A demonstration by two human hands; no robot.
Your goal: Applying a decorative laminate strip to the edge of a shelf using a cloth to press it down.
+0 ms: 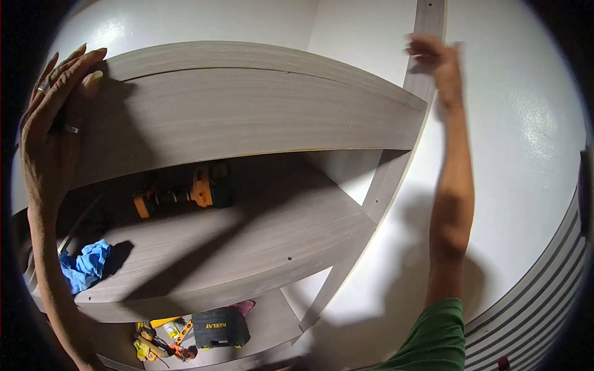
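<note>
My left hand (59,114) rests against the left end of the upper wood-grain shelf (260,105), its fingers stretched out at the top edge. Rings show on it. Raised at the right, my right hand (438,59) is smeared by motion. Its thumb and fingers look apart with nothing visible between them, in front of or beside the upright wood-grain strip (429,21); whether it touches the strip I cannot tell. Below the upper shelf, an orange and black power tool (201,187) lies on the middle shelf (297,238).
A crumpled blue cloth (86,264) lies at the middle shelf's left. On the lowest shelf are a black tool case (219,328) and several small yellow and orange tools (154,346). A white wall (526,136) stands at right, with a slatted panel (532,315) low down.
</note>
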